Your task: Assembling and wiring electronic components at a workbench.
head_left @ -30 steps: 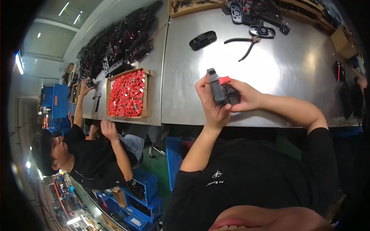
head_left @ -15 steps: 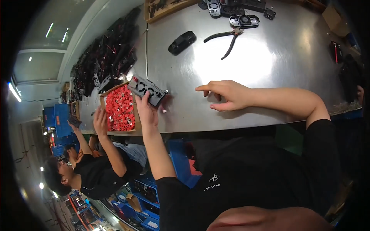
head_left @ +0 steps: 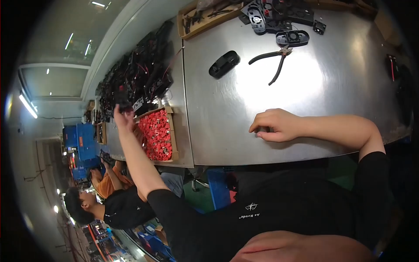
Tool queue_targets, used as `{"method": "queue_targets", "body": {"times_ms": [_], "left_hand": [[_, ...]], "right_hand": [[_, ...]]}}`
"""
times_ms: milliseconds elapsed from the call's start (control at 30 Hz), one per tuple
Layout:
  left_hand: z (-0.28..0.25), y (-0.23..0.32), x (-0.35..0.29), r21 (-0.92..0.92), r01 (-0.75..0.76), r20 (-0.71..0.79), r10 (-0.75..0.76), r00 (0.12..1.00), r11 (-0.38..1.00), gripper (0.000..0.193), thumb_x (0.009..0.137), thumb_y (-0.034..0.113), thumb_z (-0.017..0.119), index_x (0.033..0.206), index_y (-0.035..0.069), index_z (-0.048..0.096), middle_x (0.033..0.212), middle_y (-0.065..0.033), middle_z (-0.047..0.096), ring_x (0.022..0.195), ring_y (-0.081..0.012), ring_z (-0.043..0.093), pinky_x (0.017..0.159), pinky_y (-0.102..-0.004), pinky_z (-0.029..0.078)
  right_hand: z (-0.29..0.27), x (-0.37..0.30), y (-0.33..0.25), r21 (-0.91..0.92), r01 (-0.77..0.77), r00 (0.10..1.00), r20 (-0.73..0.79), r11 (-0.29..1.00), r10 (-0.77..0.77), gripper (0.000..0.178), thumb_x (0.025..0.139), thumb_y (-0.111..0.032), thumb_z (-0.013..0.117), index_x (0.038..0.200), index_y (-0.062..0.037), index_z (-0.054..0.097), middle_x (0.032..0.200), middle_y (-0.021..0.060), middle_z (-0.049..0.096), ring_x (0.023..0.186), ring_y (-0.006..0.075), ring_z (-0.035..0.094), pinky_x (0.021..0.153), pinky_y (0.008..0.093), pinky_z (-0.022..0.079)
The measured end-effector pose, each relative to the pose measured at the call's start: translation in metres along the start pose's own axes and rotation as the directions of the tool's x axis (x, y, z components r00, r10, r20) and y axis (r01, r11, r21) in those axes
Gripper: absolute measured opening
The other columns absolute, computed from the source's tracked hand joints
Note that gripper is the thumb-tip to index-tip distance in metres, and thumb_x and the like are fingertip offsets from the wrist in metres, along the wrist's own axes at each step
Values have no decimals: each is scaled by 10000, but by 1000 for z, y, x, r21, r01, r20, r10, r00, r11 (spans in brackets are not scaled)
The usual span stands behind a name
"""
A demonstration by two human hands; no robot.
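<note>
My left hand (head_left: 125, 120) reaches out to the far left and is closed on a dark plastic casing (head_left: 124, 99) with a spot of red at its top. Motion smears both a little. The casing is above a heap of black parts with wires (head_left: 144, 72), just past a cardboard box (head_left: 175, 146) full of small red pieces (head_left: 158, 135). My right hand (head_left: 278, 125) rests at the metal table (head_left: 222, 126), fingers loosely bent and thumb apart, with nothing visible in it. Beyond it lie black-handled cutting pliers (head_left: 283, 54) and a black oval casing (head_left: 224, 64).
Silver-and-black housings (head_left: 292, 38) and other black parts cluster at the table's back. A cardboard tray (head_left: 192, 32) of dark pieces stands at the back left. On the left, a co-worker in black (head_left: 124, 205) sits near the table. A black part with a red wire (head_left: 392, 67) lies far right.
My left hand has carried the casing leftward, from beside the red-piece box to over the black heap. My right hand's fingers have bent more. The whole view has shifted.
</note>
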State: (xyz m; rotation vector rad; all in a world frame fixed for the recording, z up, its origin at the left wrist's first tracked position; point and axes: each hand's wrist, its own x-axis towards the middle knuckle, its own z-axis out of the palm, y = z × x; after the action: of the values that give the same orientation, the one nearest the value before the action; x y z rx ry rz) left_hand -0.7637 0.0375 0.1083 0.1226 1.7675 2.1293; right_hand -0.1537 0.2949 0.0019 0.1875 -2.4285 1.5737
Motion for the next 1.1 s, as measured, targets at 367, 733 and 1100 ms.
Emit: {"method": "queue_targets", "body": {"times_ms": [367,733,1100], "left_hand": [[114,-92,-7,553,-744,825,121,552,-375,735,847,383,843,1495,149,588,1340,-188,608,1237,-397,579,1066,-491,489],[139,-61,-8,815,-574,568,310,763,-81,584,866,346,714,1386,93,629,1210,-225,720,1108,-427,689,943,-451,556],[180,-116,-314,369,-47,566,-184,804,928,460,1058,249,649,1421,-22,569,1305,-167,691,1127,-259,717,982,-401,573]], "right_hand": [[-1,-1,4,4,-21,1000,22,1000,20,147,984,-166,659,1083,-85,732,956,43,691,780,217,644,771,374,507],[1,-4,1,10,31,999,23,999,-31,143,1001,-175,644,1063,-79,730,964,52,701,830,243,663,788,380,519],[-17,-3,-7,644,-216,972,73,734,222,536,1001,-187,722,1483,-30,548,1064,65,682,775,108,633,713,248,539]]}}
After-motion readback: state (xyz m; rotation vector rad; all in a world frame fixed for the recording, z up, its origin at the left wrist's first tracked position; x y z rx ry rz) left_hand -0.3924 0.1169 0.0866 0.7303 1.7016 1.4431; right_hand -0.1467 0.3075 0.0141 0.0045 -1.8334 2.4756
